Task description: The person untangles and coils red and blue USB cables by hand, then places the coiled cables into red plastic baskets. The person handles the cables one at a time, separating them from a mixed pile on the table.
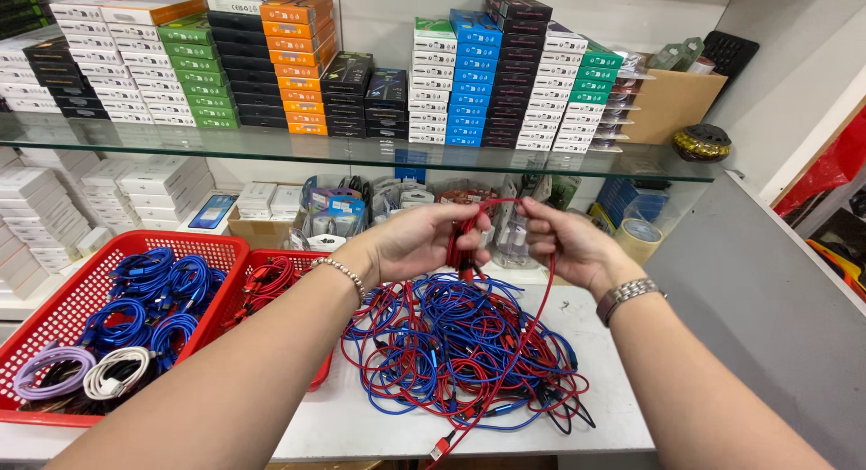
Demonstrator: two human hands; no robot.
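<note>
My left hand [417,240] grips a red cable [471,235] gathered into loops, held above the white counter. My right hand [564,244] pinches the same red cable at its top, where the strand arcs between both hands. The cable's loose end trails down to the right and over the front edge of the counter. Beneath the hands lies a tangled heap of red and blue cables [456,348] with a few black ends.
A red basket [54,326] at the left holds coiled blue, purple and white cables. A second red basket [262,276] holds red coils. Stacked small boxes [469,73] fill a glass shelf [361,150]. A tape roll [639,238] and a grey wall panel [758,299] stand at the right.
</note>
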